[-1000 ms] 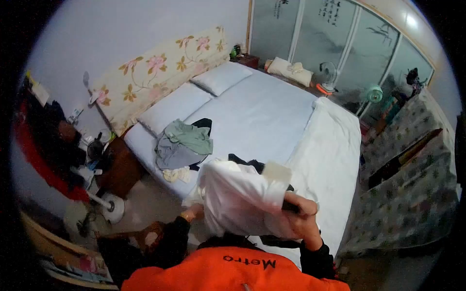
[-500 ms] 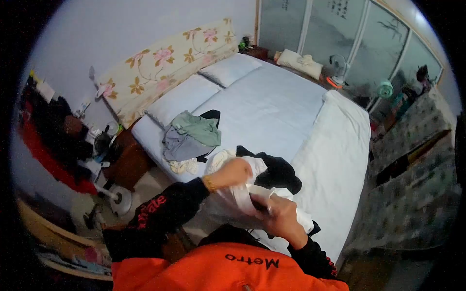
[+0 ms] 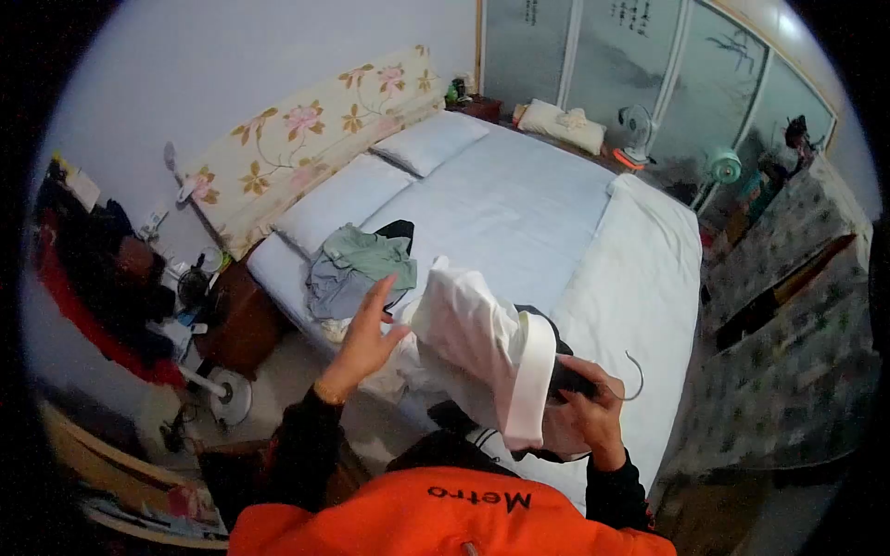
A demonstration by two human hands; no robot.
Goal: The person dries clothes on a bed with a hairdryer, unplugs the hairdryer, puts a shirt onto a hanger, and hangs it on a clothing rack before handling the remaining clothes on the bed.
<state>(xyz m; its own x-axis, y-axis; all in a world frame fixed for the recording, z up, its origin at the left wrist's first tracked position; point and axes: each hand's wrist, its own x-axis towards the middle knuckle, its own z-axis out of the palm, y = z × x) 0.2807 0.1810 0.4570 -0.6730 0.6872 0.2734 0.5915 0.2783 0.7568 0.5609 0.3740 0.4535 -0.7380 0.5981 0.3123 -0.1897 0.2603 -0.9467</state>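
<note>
A white garment [image 3: 468,320] with a broad band along one edge hangs in front of me above the near side of the bed. My right hand [image 3: 598,408] grips a dark clothes hanger [image 3: 572,378] beside that band, and its thin metal hook [image 3: 638,378] sticks out to the right. How far the hanger reaches inside the cloth is hidden. Fingers spread, my left hand [image 3: 364,347] is off the garment's left side with nothing in it. Beyond it, a green and grey heap of clothes [image 3: 357,264] lies on the bed. Dark cloth [image 3: 538,315] shows partly behind the white garment.
The bed [image 3: 501,204] has pillows against a floral headboard [image 3: 306,139]. Left of it stand a brown bedside cabinet [image 3: 241,315] and a white fan base [image 3: 230,394]. A patterned cloth-covered rack [image 3: 788,306] is at the right, with fans by the sliding doors.
My left hand has let go of the white garment and opened, moving left. My right hand has shifted right with the hanger, whose hook now shows, and the garment hangs more spread out.
</note>
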